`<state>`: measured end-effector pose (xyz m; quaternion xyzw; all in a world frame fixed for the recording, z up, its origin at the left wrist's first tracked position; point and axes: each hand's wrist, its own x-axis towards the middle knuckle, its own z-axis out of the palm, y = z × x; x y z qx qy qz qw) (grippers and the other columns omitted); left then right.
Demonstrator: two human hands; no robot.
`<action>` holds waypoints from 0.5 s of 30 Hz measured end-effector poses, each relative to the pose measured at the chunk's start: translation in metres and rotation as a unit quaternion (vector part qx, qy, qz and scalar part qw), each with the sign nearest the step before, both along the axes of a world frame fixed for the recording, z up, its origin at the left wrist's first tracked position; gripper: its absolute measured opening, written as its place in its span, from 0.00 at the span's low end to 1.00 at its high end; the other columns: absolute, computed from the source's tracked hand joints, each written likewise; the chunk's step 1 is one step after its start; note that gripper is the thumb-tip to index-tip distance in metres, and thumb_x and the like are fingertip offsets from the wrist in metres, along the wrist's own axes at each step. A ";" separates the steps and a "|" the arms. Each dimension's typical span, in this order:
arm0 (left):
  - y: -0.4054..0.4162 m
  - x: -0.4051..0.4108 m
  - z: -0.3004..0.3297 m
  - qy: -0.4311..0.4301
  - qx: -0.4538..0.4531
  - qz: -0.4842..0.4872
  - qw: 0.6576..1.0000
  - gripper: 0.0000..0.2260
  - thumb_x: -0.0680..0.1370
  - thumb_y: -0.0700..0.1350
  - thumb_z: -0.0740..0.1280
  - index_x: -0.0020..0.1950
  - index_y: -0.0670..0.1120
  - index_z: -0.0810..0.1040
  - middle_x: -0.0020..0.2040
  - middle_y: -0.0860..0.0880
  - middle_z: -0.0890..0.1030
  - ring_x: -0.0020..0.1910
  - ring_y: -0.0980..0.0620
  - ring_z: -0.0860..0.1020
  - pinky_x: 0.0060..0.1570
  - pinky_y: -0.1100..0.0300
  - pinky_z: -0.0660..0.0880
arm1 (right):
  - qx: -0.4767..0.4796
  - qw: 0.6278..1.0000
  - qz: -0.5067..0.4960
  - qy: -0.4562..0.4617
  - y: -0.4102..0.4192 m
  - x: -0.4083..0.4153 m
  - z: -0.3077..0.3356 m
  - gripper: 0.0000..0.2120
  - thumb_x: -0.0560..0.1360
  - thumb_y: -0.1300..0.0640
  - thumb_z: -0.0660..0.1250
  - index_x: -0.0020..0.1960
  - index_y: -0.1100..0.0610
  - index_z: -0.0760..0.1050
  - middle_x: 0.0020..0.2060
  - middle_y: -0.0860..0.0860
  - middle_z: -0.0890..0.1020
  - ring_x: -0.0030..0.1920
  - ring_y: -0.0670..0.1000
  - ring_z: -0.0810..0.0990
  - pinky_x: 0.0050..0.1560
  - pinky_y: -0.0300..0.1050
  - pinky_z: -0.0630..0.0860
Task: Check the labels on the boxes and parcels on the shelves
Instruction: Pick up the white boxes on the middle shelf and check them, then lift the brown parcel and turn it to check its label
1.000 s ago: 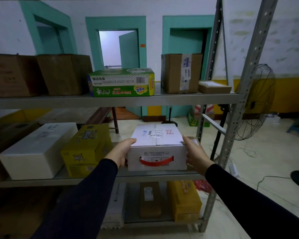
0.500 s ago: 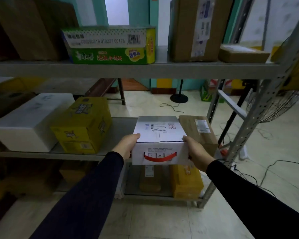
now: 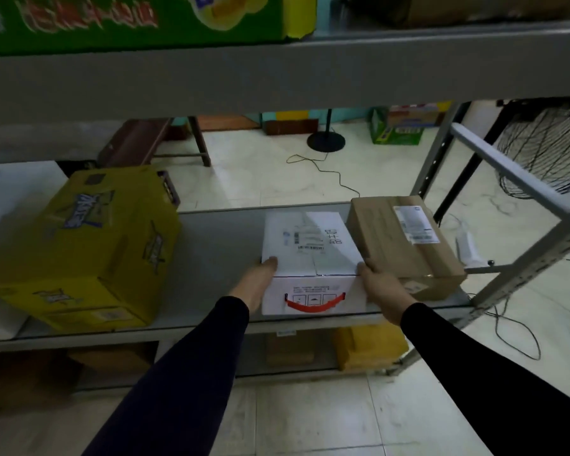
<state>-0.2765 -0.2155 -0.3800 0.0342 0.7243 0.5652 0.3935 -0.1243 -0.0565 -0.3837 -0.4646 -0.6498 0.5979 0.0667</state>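
Head view, centre of frame: white box point(image 3: 311, 258) w/ red handle sits at the front edge of the middle shelf point(image 3: 218, 251), label side up. Left hand point(image 3: 255, 284) presses the box's left face, thumb hooked over the top edge; right hand point(image 3: 384, 291) presses the right face, thumb at the top corner. Fingers of both hands are mostly hidden behind the box sides, so their wrap can't be confirmed; the box is clamped between the palms. Brown parcel point(image 3: 405, 245) lies just beside the box at centre right, appears to touch it, own label point(image 3: 416, 224) facing up. Yellow box point(image 3: 86, 251) stands well apart at centre left. Green box point(image 3: 139, 21) occupies the upper shelf, top left. Step in hand, as judged: read the white box's top label point(image 3: 305, 240). Procedure: keep box flat on shelf, equal pressure both sides, don't cover print w/ thumbs. Lighting is dim; tilt top toward the eye if text unreadable. Avoid shoving the brown parcel toward the shelf's right end. Next candidate: brown parcel label, readable w/o lifting.
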 end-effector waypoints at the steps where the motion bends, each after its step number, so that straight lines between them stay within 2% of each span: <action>1: 0.006 -0.005 -0.009 0.006 -0.005 -0.002 1.000 0.08 0.85 0.47 0.58 0.58 0.47 0.74 0.45 0.48 0.82 0.41 0.50 0.81 0.34 0.59 0.76 | 0.004 1.000 0.005 -0.006 0.005 -0.005 -0.007 0.13 0.85 0.50 0.55 0.64 0.54 0.70 0.47 0.55 0.83 0.44 0.52 0.84 0.38 0.43 0.79; 4: 0.017 -0.015 -0.029 0.011 -0.035 0.006 0.999 0.08 0.85 0.49 0.56 0.55 0.50 0.75 0.45 0.49 0.81 0.42 0.49 0.80 0.35 0.57 0.75 | 0.009 1.000 0.019 -0.015 0.014 -0.015 -0.023 0.13 0.85 0.50 0.55 0.67 0.53 0.68 0.49 0.56 0.83 0.45 0.54 0.85 0.39 0.44 0.81; 7: 0.024 -0.019 -0.049 0.001 -0.062 0.007 0.998 0.12 0.85 0.48 0.56 0.66 0.47 0.73 0.53 0.47 0.79 0.43 0.51 0.79 0.33 0.60 0.74 | -0.003 0.999 0.017 -0.028 0.019 -0.023 -0.035 0.12 0.85 0.50 0.55 0.64 0.53 0.69 0.49 0.56 0.83 0.45 0.55 0.85 0.40 0.47 0.82; 10: 0.029 -0.021 -0.063 0.018 -0.070 0.006 0.997 0.14 0.85 0.46 0.55 0.70 0.47 0.71 0.57 0.47 0.79 0.44 0.51 0.79 0.33 0.61 0.74 | -0.011 0.999 0.019 -0.038 0.021 -0.029 -0.043 0.11 0.84 0.49 0.56 0.60 0.54 0.71 0.50 0.55 0.82 0.48 0.56 0.84 0.52 0.56 0.82; 12: 0.033 -0.022 -0.070 0.034 -0.069 0.004 0.997 0.15 0.85 0.43 0.55 0.71 0.47 0.71 0.62 0.45 0.79 0.50 0.48 0.79 0.44 0.56 0.78 | -0.021 0.999 0.017 -0.044 0.024 -0.032 -0.049 0.14 0.83 0.46 0.56 0.61 0.54 0.71 0.54 0.55 0.81 0.53 0.56 0.82 0.59 0.59 0.78; 13: 0.034 -0.022 -0.074 0.043 -0.074 0.002 0.996 0.16 0.84 0.43 0.56 0.72 0.47 0.70 0.64 0.44 0.78 0.54 0.46 0.78 0.51 0.53 0.78 | -0.027 0.998 0.016 -0.047 0.025 -0.034 -0.051 0.16 0.83 0.46 0.55 0.63 0.55 0.70 0.57 0.55 0.79 0.55 0.56 0.80 0.60 0.57 0.76; 15: 0.034 -0.022 -0.079 0.051 -0.085 -0.003 0.995 0.17 0.84 0.42 0.56 0.74 0.47 0.68 0.67 0.44 0.77 0.60 0.44 0.77 0.62 0.49 0.75 | -0.038 0.998 0.021 -0.053 0.024 -0.034 -0.055 0.17 0.85 0.47 0.53 0.67 0.57 0.67 0.58 0.53 0.76 0.54 0.52 0.77 0.56 0.52 0.71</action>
